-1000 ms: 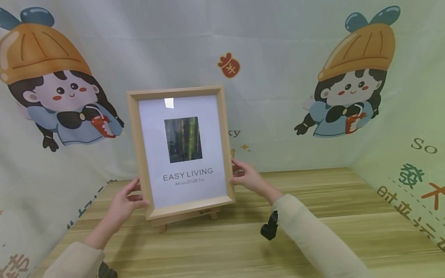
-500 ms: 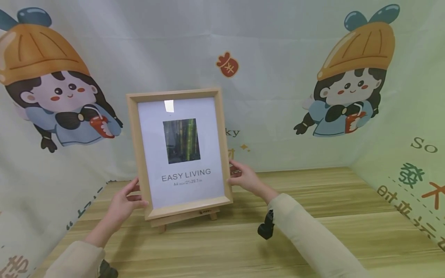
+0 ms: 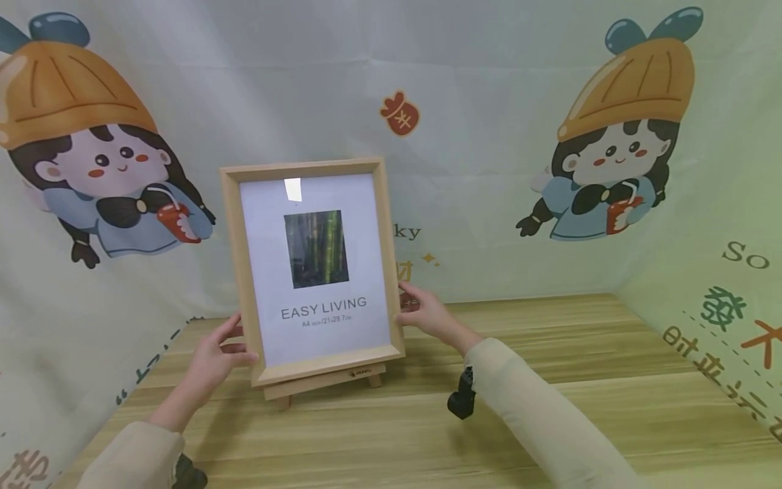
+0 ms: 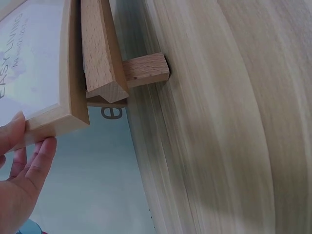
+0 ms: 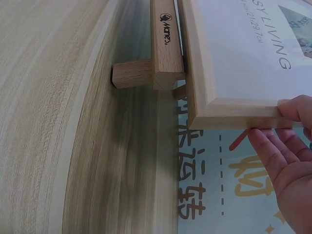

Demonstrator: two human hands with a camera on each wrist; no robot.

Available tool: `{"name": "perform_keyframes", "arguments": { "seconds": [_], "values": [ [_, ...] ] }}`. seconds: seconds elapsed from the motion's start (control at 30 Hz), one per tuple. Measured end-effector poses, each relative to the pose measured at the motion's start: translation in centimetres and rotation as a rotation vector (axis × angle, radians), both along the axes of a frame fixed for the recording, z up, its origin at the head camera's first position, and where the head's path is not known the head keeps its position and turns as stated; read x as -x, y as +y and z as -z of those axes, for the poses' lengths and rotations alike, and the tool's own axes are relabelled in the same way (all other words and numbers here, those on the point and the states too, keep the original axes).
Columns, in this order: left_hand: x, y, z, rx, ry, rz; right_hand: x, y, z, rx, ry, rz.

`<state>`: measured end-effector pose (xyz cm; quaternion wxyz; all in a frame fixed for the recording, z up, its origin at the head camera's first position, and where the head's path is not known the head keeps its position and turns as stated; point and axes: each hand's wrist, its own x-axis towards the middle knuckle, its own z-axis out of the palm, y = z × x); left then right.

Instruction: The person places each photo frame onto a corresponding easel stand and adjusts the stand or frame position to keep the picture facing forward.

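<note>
A light wooden picture frame [image 3: 391,258] stands slightly tilted in the head view, its white sheet bearing a small bamboo picture and the words EASY LIVING. Its lower edge is right at the ledge of a small wooden easel [image 3: 330,382], whose short feet rest on the table. My left hand [image 3: 210,356] pinches the frame's left side near the bottom corner, thumb in front and fingers along the outer edge. On the opposite side my right hand [image 3: 430,316] grips the frame the same way. Both wrist views show the easel ledge [image 4: 103,53] close against the frame's bottom edge.
The easel stands on a wood-grain table [image 3: 519,407]. Behind and at both sides hangs a pale cloth [image 3: 476,149] printed with cartoon figures and lettering. A black wrist camera [image 3: 462,397] hangs under the right sleeve.
Both hands have shifted the picture frame slightly left and a little down at its top, relative to the easel, which stays put. Each hand keeps its hold.
</note>
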<state>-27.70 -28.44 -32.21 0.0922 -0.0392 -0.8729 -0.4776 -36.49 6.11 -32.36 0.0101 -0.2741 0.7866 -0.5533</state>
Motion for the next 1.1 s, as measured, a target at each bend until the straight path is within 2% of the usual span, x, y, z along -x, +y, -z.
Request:
{"name": "perform_keyframes", "arguments": {
  "seconds": [0.77,1.1],
  "values": [
    [0.4,-0.6,0.8,-0.014,0.005,-0.017,0.7,-0.8,0.4,0.037,0.012,-0.045],
    [0.5,-0.9,1.2,-0.007,0.000,-0.036,1.1,-1.3,0.5,0.018,0.033,-0.038]
  ]
}}
